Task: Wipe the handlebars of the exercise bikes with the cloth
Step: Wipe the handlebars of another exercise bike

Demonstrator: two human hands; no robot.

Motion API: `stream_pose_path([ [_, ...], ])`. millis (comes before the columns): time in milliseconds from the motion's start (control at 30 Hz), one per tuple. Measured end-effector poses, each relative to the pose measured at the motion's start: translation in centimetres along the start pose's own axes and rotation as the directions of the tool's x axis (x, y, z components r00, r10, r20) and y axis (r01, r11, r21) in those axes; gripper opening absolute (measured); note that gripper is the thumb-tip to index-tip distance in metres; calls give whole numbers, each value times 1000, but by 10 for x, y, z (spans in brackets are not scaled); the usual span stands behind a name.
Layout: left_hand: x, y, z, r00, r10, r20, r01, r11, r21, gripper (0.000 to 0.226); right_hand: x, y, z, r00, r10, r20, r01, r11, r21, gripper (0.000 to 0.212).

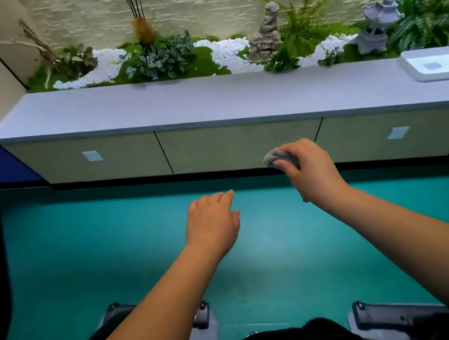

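The grey cloth (pixel 280 157) sat bunched in the right hand (pixel 308 168), whose fingers curled round it, held in the air in front of the low cabinet (pixel 237 145). The left hand (pixel 213 222) hovered palm down over the teal floor (pixel 82 254), fingers relaxed and holding nothing. Dark exercise-bike parts (pixel 393 315) showed at the bottom edge. A white tray (pixel 416 76) rested on the grey countertop (pixel 175 100), before a planter of ferns (pixel 302 21) and white pebbles (pixel 226 49).
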State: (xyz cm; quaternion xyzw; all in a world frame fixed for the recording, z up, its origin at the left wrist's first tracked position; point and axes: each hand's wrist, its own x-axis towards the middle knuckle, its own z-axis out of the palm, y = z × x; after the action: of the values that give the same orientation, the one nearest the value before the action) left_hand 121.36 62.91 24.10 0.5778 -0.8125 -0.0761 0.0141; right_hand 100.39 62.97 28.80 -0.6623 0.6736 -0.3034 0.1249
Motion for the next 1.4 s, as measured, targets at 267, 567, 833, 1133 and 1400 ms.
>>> stream_pose_path([
  [267, 82, -49, 5, 992, -117, 41, 113, 990, 87, 51, 129, 1, 51, 976, -169, 136, 165, 985, 40, 16],
  [567, 177, -107, -11, 912, -409, -16, 408, 907, 99, 50, 295, -23, 106, 863, -413, 291, 367, 908, 201, 15],
  [833, 188, -167, -28, 756, -654, -24, 654, 753, 79, 50, 375, -97, 185, 684, -598, 419, 462, 799, 386, 16],
  [1133, 170, -276, -30, 568, -822, -43, 823, 568, 22, 51, 408, -215, 301, 480, -728, 490, 496, 686, 532, 15],
  [1400, 155, -358, -36, 424, -905, -25, 903, 425, -64, 53, 416, -304, 381, 322, -805, 499, 573, 585, 574, 15],
])
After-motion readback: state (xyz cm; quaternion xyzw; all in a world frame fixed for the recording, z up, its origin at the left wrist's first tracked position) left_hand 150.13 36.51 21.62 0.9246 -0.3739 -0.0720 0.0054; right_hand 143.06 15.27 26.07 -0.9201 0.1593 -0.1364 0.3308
